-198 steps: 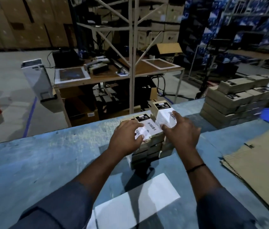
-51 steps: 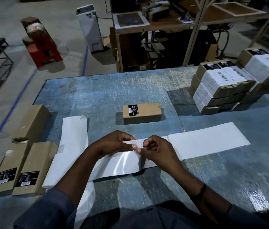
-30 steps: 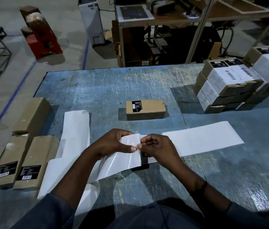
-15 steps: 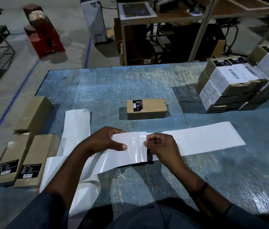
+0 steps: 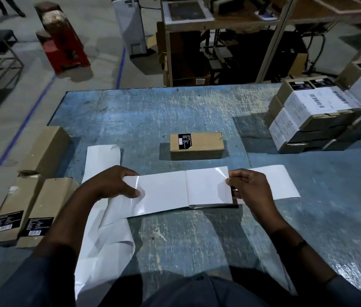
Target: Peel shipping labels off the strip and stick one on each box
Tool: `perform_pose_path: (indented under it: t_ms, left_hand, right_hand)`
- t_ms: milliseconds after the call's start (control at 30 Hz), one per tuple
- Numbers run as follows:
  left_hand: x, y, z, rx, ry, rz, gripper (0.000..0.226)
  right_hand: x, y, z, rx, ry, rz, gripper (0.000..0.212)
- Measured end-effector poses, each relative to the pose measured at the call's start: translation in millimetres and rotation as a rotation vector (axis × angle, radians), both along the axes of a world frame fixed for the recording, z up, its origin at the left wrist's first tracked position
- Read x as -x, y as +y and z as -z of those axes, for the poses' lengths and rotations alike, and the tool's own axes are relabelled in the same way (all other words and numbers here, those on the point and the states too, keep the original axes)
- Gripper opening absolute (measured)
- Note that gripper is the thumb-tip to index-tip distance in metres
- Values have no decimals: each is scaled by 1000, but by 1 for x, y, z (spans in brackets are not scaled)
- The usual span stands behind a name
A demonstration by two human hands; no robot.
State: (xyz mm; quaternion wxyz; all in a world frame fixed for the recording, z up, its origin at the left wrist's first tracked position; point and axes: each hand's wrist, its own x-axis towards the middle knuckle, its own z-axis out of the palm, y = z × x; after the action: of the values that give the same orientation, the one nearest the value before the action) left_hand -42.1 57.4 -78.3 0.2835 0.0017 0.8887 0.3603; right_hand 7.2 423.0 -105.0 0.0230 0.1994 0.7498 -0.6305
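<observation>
Label strip [image 5: 164, 193] held between left hand [image 5: 108, 187], right hand [image 5: 250, 189] — box [image 5: 197, 145] beyond

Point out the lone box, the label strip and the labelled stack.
lone box [image 5: 206, 141], head view, top face.
label strip [image 5: 164, 193], head view, glossy middle stretch.
labelled stack [image 5: 321, 103], head view, top white label.

Dim light. A worn blue table [image 5: 153, 111] stands on a grey concrete floor [image 5: 99, 52] marked with blue tape [image 5: 120, 63]. Beyond it stand a wooden bench [image 5: 237, 21], a white unit [image 5: 130, 23] and a red machine [image 5: 64, 47].
</observation>
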Motion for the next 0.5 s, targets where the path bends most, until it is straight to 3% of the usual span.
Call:
perform_pose_path:
  t_ms: [200, 367, 467, 500]
  left_hand:
    - [5, 0, 2, 234, 44, -14, 38]
    - [4, 7, 7, 500, 104, 0, 59]
    - [-7, 31, -6, 706, 308, 102, 89]
    - [-13, 44, -14, 646, 434, 143, 97]
  right_hand:
    - [4, 19, -3, 64, 19, 86, 17]
    - [2, 33, -31, 148, 154, 257, 39]
    - [-4, 30, -51, 140, 219, 183, 45]
    - [-6, 25, -57, 139, 227, 151, 43]
